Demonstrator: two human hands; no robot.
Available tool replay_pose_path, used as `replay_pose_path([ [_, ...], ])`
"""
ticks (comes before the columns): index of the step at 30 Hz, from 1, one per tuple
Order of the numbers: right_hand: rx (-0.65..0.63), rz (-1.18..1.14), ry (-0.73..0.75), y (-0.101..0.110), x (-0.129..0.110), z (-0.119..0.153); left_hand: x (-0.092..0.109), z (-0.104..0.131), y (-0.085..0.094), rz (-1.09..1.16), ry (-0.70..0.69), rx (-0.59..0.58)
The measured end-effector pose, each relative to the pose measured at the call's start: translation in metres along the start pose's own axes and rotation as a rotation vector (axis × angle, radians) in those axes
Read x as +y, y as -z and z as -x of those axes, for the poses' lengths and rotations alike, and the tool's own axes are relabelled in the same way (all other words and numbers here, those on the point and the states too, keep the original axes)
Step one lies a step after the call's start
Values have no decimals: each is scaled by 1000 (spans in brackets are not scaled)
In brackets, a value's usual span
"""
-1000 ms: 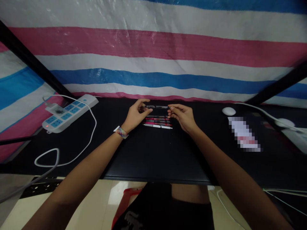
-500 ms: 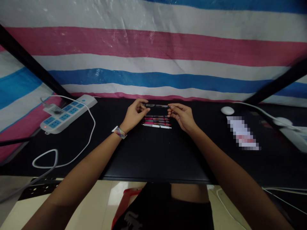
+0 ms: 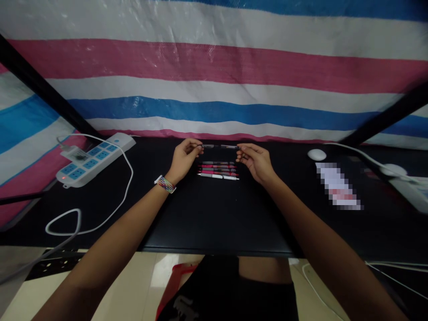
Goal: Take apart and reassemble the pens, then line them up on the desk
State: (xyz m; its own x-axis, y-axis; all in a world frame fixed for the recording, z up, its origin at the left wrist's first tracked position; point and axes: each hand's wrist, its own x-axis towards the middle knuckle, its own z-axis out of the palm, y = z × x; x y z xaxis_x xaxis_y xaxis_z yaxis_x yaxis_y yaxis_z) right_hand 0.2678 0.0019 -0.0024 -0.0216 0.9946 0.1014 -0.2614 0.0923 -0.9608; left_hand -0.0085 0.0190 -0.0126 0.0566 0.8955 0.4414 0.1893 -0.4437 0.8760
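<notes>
A dark pen (image 3: 219,146) lies level between my two hands, beyond a row of other pens. My left hand (image 3: 185,158) pinches its left end, thumb against fingers. The fingertips of my right hand (image 3: 256,160) grip the right end. Nearer to me, several pens lie side by side across the table: dark and pink-red pens (image 3: 218,168), with a white pen (image 3: 219,176) closest. A woven multicoloured band circles my left wrist.
On the black table (image 3: 214,218), a white power strip (image 3: 96,158) with blue sockets and a looping cable (image 3: 130,178) lies at left. A white mouse-like object (image 3: 317,154) and a blurred paper (image 3: 337,185) sit at right. Striped sheeting (image 3: 214,67) hangs behind.
My left hand has shifted slightly left and its thumb has closed in on the pen's end. My right hand has moved slightly right with the other end. The row of pens stays put.
</notes>
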Motion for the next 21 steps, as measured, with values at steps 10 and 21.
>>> replay_pose_path([
  [10, 58, -64, -9, 1, -6, -1, 5, -2, 0, 120, 32, 142],
  [21, 71, -41, 13, 7, -3, -4, 4, -2, 1, 115, 34, 165],
])
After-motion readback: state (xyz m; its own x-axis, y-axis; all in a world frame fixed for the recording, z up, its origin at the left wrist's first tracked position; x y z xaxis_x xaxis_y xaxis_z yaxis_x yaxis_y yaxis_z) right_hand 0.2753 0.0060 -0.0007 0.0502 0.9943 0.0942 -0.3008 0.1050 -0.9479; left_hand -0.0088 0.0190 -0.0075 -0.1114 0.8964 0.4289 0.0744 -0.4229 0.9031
